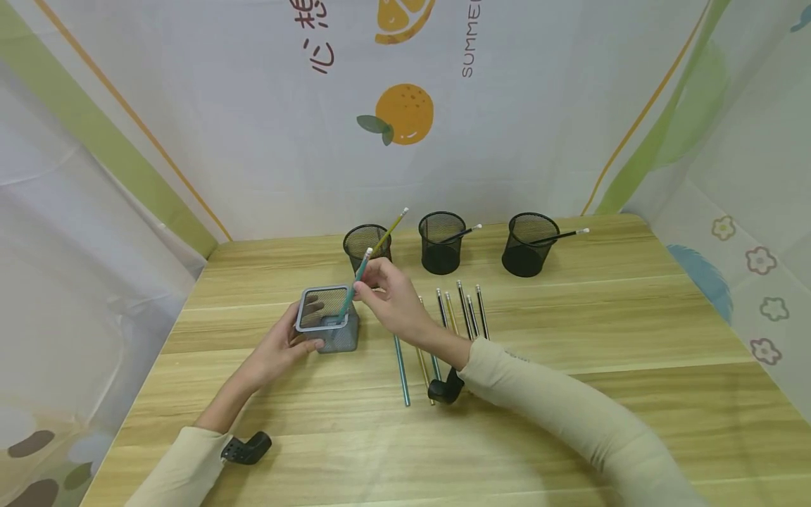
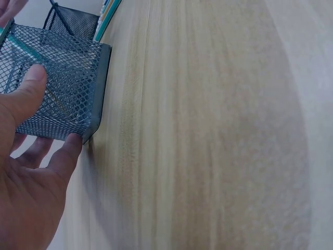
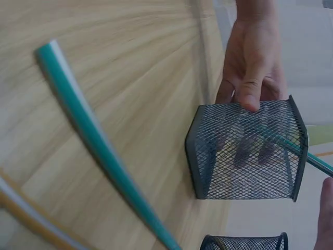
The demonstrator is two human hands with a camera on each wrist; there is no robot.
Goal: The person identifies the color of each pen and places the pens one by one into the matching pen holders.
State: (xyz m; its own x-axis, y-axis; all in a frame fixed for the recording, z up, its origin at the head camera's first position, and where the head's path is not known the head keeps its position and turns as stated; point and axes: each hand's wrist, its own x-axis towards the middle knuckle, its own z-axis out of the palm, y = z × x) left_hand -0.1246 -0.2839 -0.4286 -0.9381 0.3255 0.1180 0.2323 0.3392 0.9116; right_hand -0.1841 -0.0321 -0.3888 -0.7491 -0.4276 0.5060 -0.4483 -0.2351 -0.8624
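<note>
My left hand (image 1: 279, 348) holds a square grey mesh pencil holder (image 1: 338, 339) at the table's left, fingers behind it and thumb along the near side. In the left wrist view the thumb lies across the mesh wall (image 2: 67, 78), with fingers around its lower part. Between thumb and fingers, my right hand (image 1: 393, 299) pinches a green pencil (image 1: 363, 267) near its white eraser end. The pencil slants, its lower part inside the holder, showing through the mesh in the right wrist view. Just behind the right hand stands a round black mesh cup (image 1: 359, 243).
That cup holds a yellow pencil (image 1: 394, 229). Two more black mesh cups, middle (image 1: 441, 260) and right (image 1: 524, 260), each hold a black pencil. Several loose pencils lie under and beside the right forearm, among them a green one (image 1: 402, 373). A printed curtain hangs behind the table.
</note>
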